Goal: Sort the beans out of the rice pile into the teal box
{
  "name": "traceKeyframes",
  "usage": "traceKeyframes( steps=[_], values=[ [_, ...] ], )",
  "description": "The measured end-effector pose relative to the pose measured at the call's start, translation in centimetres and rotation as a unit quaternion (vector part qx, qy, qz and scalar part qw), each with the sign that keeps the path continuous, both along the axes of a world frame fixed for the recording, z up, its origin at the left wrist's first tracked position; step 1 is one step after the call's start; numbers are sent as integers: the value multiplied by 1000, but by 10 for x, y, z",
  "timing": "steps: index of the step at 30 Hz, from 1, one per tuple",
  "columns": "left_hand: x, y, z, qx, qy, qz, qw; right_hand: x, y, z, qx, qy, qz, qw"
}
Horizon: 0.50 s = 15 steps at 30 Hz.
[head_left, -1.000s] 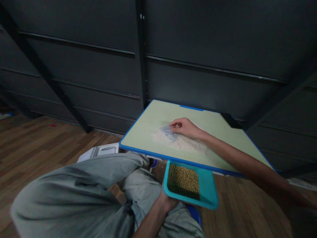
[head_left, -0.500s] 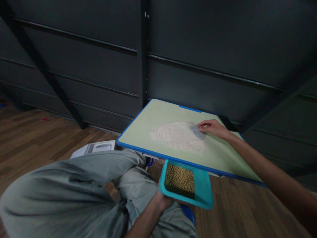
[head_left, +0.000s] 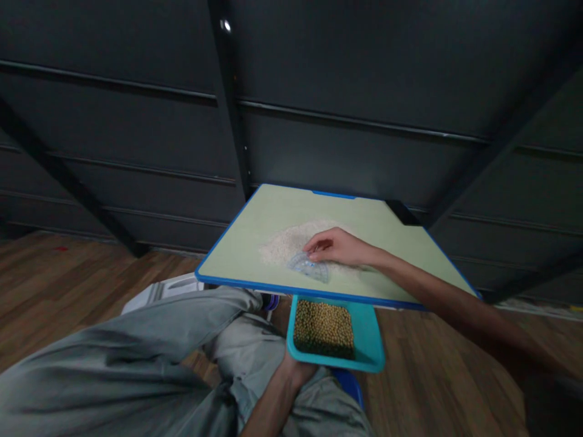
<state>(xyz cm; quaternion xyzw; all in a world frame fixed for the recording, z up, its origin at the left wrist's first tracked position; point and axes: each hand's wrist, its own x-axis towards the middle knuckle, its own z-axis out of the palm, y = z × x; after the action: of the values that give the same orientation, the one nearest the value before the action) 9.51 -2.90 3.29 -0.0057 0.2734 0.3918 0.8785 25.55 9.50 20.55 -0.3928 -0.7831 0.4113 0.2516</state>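
Observation:
My right hand [head_left: 337, 246] pinches a clear plastic protractor [head_left: 310, 267] between thumb and fingers. The protractor is at the near side of a spread of white rice-like grains [head_left: 285, 244] on a pale green, blue-edged table top [head_left: 246, 233]. Below the table's near edge, my left hand [head_left: 296, 367] supports a turquoise plastic tray [head_left: 368, 334] from beneath its left side; its fingers are mostly hidden under the tray. Yellowish-brown beans [head_left: 324, 328], like soybeans, fill the left and middle of that tray.
A black phone-like slab [head_left: 403, 212] lies at the table's far right corner. Behind the table rises a dark panelled wall [head_left: 346, 158]. White plastic parts [head_left: 168, 288] stand left of the table, on the wooden floor [head_left: 91, 282]. Part of a blue seat [head_left: 348, 386] shows below the tray.
My right hand has moved left and nearer with the protractor, from the right edge of the grains to their near side. The left hand still holds the tray. The view has shifted slightly.

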Motion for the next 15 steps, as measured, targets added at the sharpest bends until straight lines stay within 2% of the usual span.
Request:
traceKeyframes(
  steps=[5,11,15],
  values=[
    [0,1,-7,-1,-7,-1,1000,13,19,0,47,-77,3,996],
    [2,1,-24,-10,-33,6,999,57,43,4,36,-79,-38,996],
    [-2,-4,-33,18,-59,-37,997,77,44,5,37,-47,-97,993]
  ],
)
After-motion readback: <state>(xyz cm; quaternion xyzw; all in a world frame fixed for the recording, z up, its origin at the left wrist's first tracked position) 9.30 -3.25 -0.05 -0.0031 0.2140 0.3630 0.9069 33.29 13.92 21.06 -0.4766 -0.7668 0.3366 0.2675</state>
